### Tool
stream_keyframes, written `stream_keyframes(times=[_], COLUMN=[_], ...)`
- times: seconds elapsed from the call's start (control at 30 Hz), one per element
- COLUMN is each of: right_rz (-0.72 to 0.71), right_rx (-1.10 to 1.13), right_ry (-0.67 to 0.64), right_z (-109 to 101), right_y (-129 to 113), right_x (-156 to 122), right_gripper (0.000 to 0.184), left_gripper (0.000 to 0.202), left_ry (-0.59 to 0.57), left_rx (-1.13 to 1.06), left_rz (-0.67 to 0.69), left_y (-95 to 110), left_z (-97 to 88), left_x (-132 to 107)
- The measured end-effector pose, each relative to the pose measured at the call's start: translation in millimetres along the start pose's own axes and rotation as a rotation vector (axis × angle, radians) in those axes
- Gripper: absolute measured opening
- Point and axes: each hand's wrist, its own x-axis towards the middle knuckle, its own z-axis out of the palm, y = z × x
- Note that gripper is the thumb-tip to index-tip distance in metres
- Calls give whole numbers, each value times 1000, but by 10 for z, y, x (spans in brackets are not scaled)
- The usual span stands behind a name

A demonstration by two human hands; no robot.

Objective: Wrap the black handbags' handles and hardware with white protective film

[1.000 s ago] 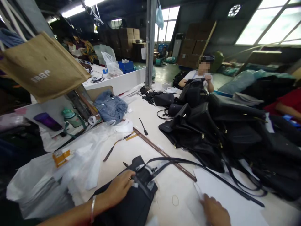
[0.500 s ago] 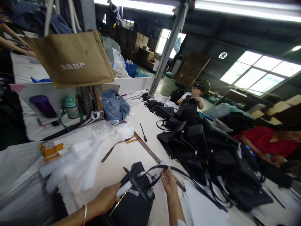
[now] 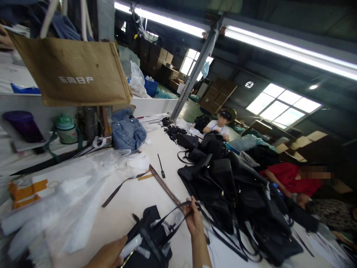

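Note:
A black bag [image 3: 152,238] lies at the table's near edge, with a gold-coloured zip along one side and white wrapping around parts of its handles. My left hand [image 3: 110,253] is closed at the bag's left side, beside a white-wrapped piece [image 3: 131,246]; its fingertips are partly hidden. A thin black strap [image 3: 171,213] loops up from the bag, and my right hand [image 3: 193,219] pinches it to the right of the bag. Just behind that hand lies a long brown strip [image 3: 164,185].
A heap of black bags [image 3: 234,190] covers the right side. White wrapping sheets [image 3: 80,201] spread on the left. A brown tote [image 3: 75,74] hangs above a green-lidded bottle [image 3: 65,128] and a denim bundle [image 3: 128,130]. Two people sit beyond the heap, one in a red top [image 3: 287,178].
My view has swung, so most things sit further left. My right hand has closed from spread fingers onto the strap. The far person's hands have lowered.

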Motion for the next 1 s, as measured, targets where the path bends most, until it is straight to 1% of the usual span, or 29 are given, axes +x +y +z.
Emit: stream_keyframes(times=[0.07, 0.13, 0.23, 0.3, 0.37, 0.43, 0.5, 0.67, 0.73, 0.8, 0.87, 0.97, 1.0], right_rz=[-5, -27, -63, -76, -89, -97, -89, -68, -82, -105, -130, -171, -194], right_rx=[-77, -194, -354, -444, -535, -598, -594, -423, -373, -352, -351, -406, -439], right_ry=[-1, -37, -110, -172, -200, -185, -171, -217, -235, -242, -246, -251, -234], right_z=[96, 149, 131, 83, 37, 7, -1, 34, 54, 77, 109, 177, 199], right_y=[-131, -331, -658, -819, -911, -946, -948, -920, -910, -899, -882, -861, -863], right_x=[-14, -70, -202, -290, -366, -437, -512, -693, -739, -774, -805, -836, -836], right_gripper=[38, 43, 52, 48, 40, 36, 39, 58, 62, 59, 51, 41, 38], left_gripper=[63, 62, 59, 58, 59, 60, 61, 65, 65, 66, 66, 66, 67], left_ry=[6, 15, 25, 20, 10, 5, 6, -7, -11, -3, 7, 10, 8], left_rx=[0, -8, -25, -36, -39, -37, -36, -5, 11, 18, 20, 11, 10], left_rz=[-10, -10, 7, 10, 3, -2, -3, 14, 25, 25, 9, -7, -5], left_y=[-20, -34, -39, -31, -16, 4, 22, 19, -5, -29, -44, -52, -54], left_z=[12, 18, 11, -5, -28, -54, -73, -58, -34, -12, 1, 7, 8], left_x=[5, 7, 12, 16, 16, 11, 4, 11, 30, 51, 66, 72, 72])
